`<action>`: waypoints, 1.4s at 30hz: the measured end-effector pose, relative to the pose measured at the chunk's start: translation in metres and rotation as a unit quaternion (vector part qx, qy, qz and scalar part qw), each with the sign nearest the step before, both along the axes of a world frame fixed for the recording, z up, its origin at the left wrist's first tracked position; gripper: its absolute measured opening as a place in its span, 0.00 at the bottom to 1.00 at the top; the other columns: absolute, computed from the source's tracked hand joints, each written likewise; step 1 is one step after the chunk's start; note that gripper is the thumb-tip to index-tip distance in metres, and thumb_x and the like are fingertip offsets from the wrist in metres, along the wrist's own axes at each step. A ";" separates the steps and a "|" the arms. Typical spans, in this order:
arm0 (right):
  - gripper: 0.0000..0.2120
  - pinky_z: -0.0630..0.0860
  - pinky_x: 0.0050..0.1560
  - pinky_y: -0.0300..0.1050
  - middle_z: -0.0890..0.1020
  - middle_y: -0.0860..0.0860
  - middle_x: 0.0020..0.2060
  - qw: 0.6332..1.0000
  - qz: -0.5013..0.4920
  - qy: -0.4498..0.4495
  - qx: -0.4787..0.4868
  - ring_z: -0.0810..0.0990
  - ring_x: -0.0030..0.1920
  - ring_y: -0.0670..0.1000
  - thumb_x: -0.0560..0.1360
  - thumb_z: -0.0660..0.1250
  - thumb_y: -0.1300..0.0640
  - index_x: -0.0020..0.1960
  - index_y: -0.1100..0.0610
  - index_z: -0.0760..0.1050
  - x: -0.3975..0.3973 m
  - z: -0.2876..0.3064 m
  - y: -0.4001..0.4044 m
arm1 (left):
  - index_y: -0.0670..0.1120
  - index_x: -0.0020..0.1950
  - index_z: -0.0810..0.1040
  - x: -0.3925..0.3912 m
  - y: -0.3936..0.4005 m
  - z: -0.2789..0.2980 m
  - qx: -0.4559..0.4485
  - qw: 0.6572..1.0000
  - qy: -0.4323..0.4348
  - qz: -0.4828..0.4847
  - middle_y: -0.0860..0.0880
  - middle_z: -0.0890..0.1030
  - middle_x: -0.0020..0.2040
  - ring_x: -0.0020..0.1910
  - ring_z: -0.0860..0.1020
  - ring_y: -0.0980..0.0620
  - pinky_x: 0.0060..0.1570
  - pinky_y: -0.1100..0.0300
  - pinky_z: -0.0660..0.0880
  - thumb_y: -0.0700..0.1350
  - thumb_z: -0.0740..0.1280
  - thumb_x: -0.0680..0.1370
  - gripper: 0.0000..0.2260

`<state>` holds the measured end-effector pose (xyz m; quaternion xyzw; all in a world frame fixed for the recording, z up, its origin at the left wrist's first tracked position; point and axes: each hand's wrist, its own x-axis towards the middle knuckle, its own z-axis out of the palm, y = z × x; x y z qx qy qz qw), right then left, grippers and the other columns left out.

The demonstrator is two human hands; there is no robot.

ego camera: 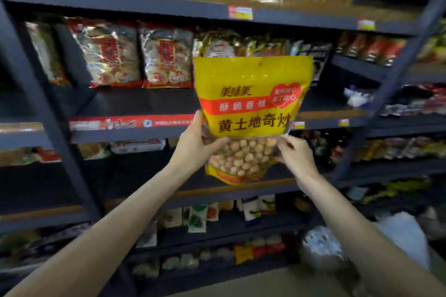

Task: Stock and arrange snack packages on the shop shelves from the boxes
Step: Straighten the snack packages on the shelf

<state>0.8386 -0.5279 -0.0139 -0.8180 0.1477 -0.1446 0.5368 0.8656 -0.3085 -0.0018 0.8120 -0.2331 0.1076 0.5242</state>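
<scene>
A yellow snack bag (251, 103) with a clear window of round puffs is held upright in front of the middle shelf (135, 125). The left hand (193, 144) holds its lower left edge, thumb on the front; the right hand (293, 154) pinches the lower right edge. Behind it on that shelf stand two red-trimmed cracker packs (135, 55) to the left and more yellow bags (226, 43) directly behind.
</scene>
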 end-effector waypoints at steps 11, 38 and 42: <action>0.11 0.74 0.60 0.49 0.76 0.58 0.63 0.963 -0.107 0.068 0.239 0.75 0.61 0.57 0.81 0.59 0.60 0.58 0.63 0.76 0.023 -0.118 -0.104 | 0.48 0.73 0.57 0.070 -0.127 -0.117 0.131 0.976 0.152 -0.087 0.45 0.74 0.62 0.62 0.73 0.45 0.55 0.55 0.71 0.45 0.65 0.78 0.26; 0.15 0.79 0.53 0.55 0.79 0.59 0.56 0.986 -0.007 0.071 0.154 0.80 0.50 0.58 0.78 0.56 0.66 0.61 0.64 0.76 0.229 -0.165 -0.307 | 0.45 0.67 0.68 0.222 -0.346 -0.164 -0.102 0.934 0.228 0.255 0.42 0.78 0.59 0.58 0.77 0.42 0.58 0.46 0.75 0.42 0.72 0.71 0.26; 0.15 0.78 0.57 0.53 0.75 0.57 0.60 0.975 -0.006 0.066 0.211 0.76 0.56 0.57 0.81 0.56 0.62 0.66 0.61 0.71 0.212 -0.192 -0.313 | 0.51 0.74 0.57 0.202 -0.367 -0.191 -0.138 0.941 0.220 0.216 0.48 0.74 0.62 0.59 0.74 0.45 0.59 0.44 0.74 0.43 0.67 0.76 0.30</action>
